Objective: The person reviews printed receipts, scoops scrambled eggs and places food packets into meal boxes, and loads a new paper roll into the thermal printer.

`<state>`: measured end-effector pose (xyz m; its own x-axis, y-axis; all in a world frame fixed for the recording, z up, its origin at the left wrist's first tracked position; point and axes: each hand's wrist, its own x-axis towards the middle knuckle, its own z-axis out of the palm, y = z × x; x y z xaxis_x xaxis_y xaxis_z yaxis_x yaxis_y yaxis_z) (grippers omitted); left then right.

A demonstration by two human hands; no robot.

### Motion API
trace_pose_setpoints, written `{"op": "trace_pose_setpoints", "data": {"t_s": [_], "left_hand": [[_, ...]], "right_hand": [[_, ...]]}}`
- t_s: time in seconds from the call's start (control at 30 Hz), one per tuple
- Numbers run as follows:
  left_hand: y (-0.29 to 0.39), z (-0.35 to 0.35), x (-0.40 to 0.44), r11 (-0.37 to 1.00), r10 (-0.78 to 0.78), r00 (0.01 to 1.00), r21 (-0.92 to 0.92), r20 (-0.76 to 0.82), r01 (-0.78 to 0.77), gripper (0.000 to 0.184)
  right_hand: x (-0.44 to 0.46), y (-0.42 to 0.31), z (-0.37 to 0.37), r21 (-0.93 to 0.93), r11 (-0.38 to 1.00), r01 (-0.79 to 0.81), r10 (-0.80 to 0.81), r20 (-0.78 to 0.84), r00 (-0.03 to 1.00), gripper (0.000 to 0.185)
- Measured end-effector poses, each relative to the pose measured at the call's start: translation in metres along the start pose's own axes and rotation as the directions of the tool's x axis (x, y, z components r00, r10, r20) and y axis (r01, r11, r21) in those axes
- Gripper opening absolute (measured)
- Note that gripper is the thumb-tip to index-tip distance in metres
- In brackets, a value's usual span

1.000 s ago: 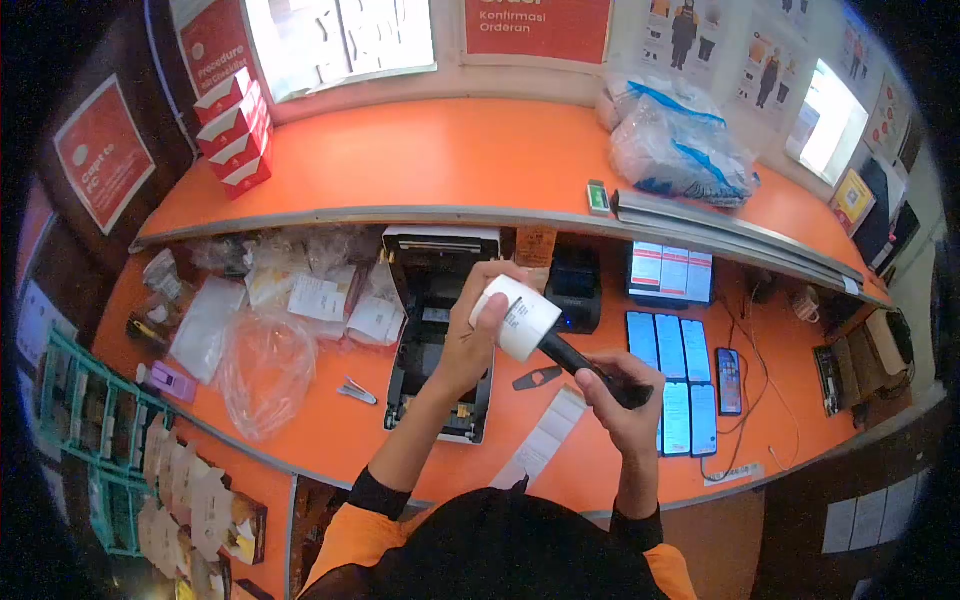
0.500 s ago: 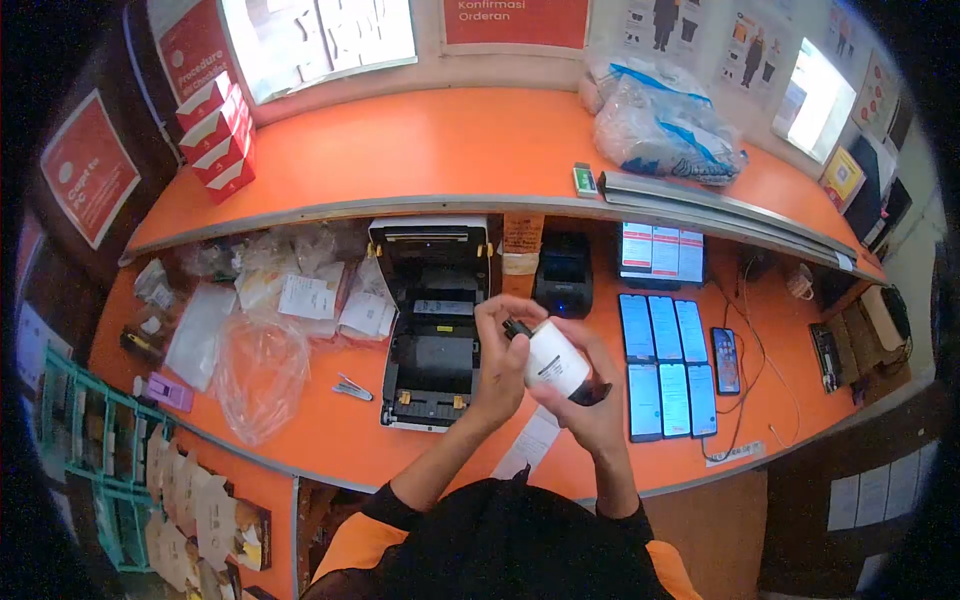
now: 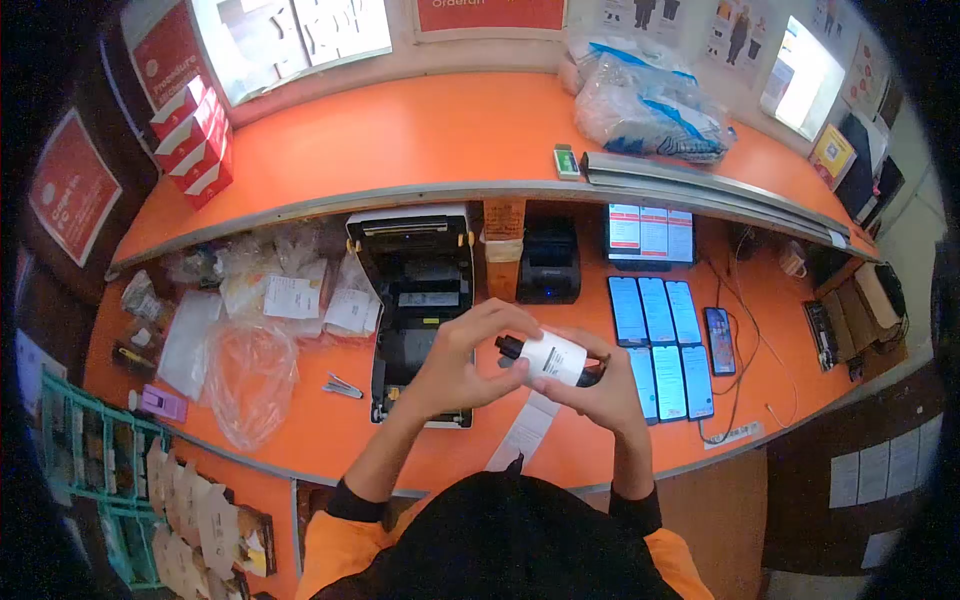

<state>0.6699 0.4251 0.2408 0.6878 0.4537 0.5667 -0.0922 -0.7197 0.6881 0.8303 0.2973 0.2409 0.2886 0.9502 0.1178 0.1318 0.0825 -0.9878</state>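
A white roll [image 3: 553,359] with black print on its side and black spindle-like ends is held over the counter, lying nearly level. My right hand [image 3: 612,392] wraps around its right end, with the thumb along the lower side. My left hand [image 3: 470,352] curves around the left end, its thumb and forefinger on the roll near the black end piece. Behind my left hand stands a label printer [image 3: 415,345] with its lid up, and part of its inside is hidden by the hand. A printed paper slip [image 3: 524,436] lies below the roll.
Several phones [image 3: 660,312] lie to the right, below a tablet [image 3: 650,235]. A small black printer [image 3: 549,262] stands at the back. Plastic bags [image 3: 250,385] and a stapler [image 3: 343,385] are on the left. An orange shelf [image 3: 400,130] overhangs the counter.
The roll has tipped from a slant to nearly level. My left hand has lowered slightly and moved left, its fingers spreading over the roll's end. The whole view has shifted a little.
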Motion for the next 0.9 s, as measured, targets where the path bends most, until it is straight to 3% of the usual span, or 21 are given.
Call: {"op": "trace_pose_setpoints", "data": {"t_s": [0.03,0.1,0.17,0.2,0.23,0.27,0.3,0.37,0.4,0.47,0.5,0.57,0.6,0.67,0.7,0.8,0.9], "left_hand": [[0.000,-0.003,0.002,0.998,-0.044,0.994,-0.049,0.096,0.049,0.025],[0.002,-0.011,0.006,0.998,-0.024,0.992,-0.056,0.122,0.031,0.025],[0.010,-0.025,0.010,0.997,-0.070,0.930,0.061,0.362,0.051,0.024],[0.012,-0.028,0.011,0.997,-0.073,0.928,0.061,0.366,0.055,0.024],[0.013,-0.031,0.012,0.995,0.014,0.899,0.085,0.438,-0.057,0.020],[0.014,-0.032,0.013,0.980,0.097,0.855,0.100,0.509,-0.170,0.016],[0.015,-0.033,0.012,0.981,0.094,0.854,0.099,0.512,-0.167,0.016],[0.017,-0.033,0.012,0.869,0.137,0.688,0.248,0.713,-0.429,0.013],[0.020,-0.031,0.010,0.869,0.136,0.685,0.247,0.715,-0.429,0.013],[0.026,-0.024,0.001,0.642,0.165,0.654,0.422,0.739,-0.639,0.019],[0.025,-0.022,0.001,0.645,0.165,0.650,0.418,0.742,-0.640,0.019],[0.018,-0.017,0.000,0.609,0.340,0.654,0.372,0.676,-0.701,0.024],[0.014,-0.017,0.000,0.609,0.339,0.650,0.368,0.680,-0.702,0.024],[0.005,-0.017,0.000,0.780,0.303,0.733,0.284,0.608,-0.558,0.020],[0.002,-0.019,0.001,0.781,0.303,0.731,0.281,0.611,-0.558,0.020],[-0.003,-0.023,0.005,0.984,0.141,0.823,0.016,0.550,-0.180,0.017],[-0.002,-0.023,0.007,0.983,0.159,0.822,-0.008,0.547,-0.185,0.019]], "right_hand": [[0.000,0.004,-0.001,0.003,1.000,-0.002,0.002,0.001,1.000,0.056],[0.001,0.015,-0.005,-0.090,0.996,-0.026,0.033,0.076,0.997,0.054],[0.003,0.018,-0.010,-0.140,0.990,-0.003,0.022,0.139,0.990,0.054],[0.005,0.017,-0.011,-0.188,0.982,0.028,0.011,0.203,0.979,0.054],[0.006,0.010,-0.014,-0.185,0.982,0.023,0.015,0.203,0.979,0.054],[0.006,-0.005,-0.016,-0.213,0.971,-0.106,0.160,0.253,0.954,0.053],[0.006,-0.013,-0.017,-0.247,0.941,-0.231,0.301,0.298,0.906,0.053],[0.007,-0.013,-0.015,-0.221,0.949,-0.224,0.287,0.315,0.904,0.051],[0.008,-0.013,-0.015,-0.197,0.957,-0.213,0.270,0.331,0.904,0.049],[0.009,-0.013,-0.015,-0.197,0.955,-0.221,0.277,0.333,0.901,0.047],[0.008,-0.012,-0.015,-0.199,0.953,-0.229,0.286,0.336,0.898,0.046],[0.007,-0.007,-0.016,-0.203,0.946,-0.252,0.310,0.342,0.887,0.046],[0.007,-0.005,-0.016,-0.210,0.939,-0.271,0.331,0.350,0.877,0.046],[0.004,-0.003,-0.014,-0.190,0.949,-0.253,0.306,0.350,0.885,0.047],[0.003,-0.002,-0.013,-0.175,0.957,-0.232,0.281,0.351,0.893,0.048],[0.001,0.001,-0.011,-0.175,0.961,-0.213,0.264,0.366,0.893,0.048],[0.002,0.010,-0.012,-0.111,0.974,-0.197,0.225,0.377,0.898,0.049]]}}
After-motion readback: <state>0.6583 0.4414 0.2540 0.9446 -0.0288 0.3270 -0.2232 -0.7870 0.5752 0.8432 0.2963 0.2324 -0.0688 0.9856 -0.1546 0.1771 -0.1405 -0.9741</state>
